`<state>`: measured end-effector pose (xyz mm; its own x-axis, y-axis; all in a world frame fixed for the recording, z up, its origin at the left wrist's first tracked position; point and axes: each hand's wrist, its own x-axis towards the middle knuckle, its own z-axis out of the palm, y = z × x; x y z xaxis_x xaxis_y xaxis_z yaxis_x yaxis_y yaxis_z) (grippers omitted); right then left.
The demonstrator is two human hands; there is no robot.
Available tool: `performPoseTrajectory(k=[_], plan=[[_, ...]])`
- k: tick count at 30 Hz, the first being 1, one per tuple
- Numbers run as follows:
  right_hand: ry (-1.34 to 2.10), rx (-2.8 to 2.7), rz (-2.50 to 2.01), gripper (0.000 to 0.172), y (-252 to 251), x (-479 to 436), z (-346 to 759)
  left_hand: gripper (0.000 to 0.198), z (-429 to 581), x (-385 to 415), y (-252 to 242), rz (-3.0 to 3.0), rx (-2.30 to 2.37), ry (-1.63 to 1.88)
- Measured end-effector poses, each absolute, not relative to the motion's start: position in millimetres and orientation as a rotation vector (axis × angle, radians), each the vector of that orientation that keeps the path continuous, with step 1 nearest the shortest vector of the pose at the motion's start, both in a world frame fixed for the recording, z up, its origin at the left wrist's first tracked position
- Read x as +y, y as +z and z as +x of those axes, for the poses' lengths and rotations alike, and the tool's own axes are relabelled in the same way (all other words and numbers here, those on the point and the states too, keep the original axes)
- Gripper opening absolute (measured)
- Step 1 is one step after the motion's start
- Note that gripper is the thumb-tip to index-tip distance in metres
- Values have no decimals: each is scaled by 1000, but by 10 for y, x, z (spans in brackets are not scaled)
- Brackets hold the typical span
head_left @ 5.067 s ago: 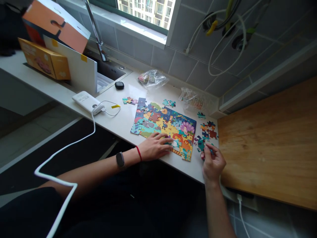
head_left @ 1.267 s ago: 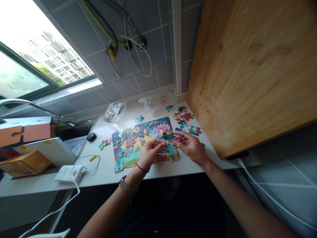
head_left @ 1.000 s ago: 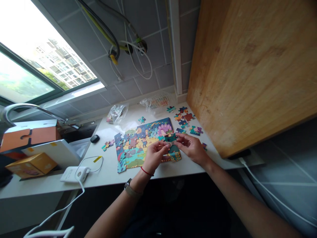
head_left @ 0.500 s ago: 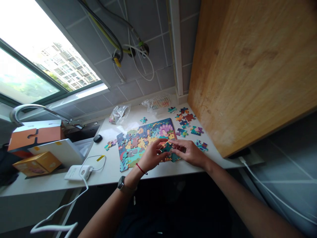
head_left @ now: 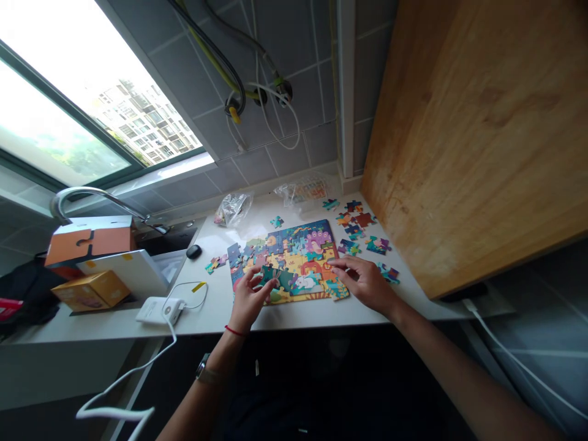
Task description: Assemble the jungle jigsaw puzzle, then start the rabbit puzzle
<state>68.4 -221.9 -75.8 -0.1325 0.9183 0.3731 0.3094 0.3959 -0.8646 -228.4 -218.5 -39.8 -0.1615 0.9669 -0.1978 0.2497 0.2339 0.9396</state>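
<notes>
A colourful jigsaw puzzle [head_left: 298,245], mostly assembled, lies on the white counter [head_left: 215,318]. My left hand [head_left: 247,298] is over the puzzle's lower left part, its fingers pinched on a dark green puzzle piece [head_left: 270,276] held just above the picture. My right hand [head_left: 365,283] rests at the puzzle's lower right corner with its fingers stretched out flat, and it holds nothing. Several loose pieces [head_left: 356,222] lie to the right of the puzzle, one [head_left: 389,273] just beyond my right hand.
A large wooden board [head_left: 459,135] rises at the right. Two clear plastic bags [head_left: 233,208] lie by the tiled wall. A black earbud case [head_left: 193,251], a white power bank [head_left: 158,309] with its cable, boxes [head_left: 92,245] and a faucet [head_left: 92,196] stand at the left.
Both hands held a piece together above the puzzle's right side. Now my left hand has carried the piece to the lower left, and my right hand has let go and lies flat.
</notes>
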Motion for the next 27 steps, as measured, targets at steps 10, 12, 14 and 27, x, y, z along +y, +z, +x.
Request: performPoseTrajectory(k=[10,12,14,27], plan=[[260,-2241,-941,30,-794,-2308,595,75,-2348,-2268,-521,1206,1726,1008],[228,-2311,-919,30,-800,-2315,594,76,-2355,-2273,-517,1221,1712,988],[221,-2348,-909,28,-805,-2316,596,75,-2360,-2287,-521,1252,1696,968],[229,-2273,-928,19,-886,-2293,594,85,-2401,-2341,-527,1239,1637,912]])
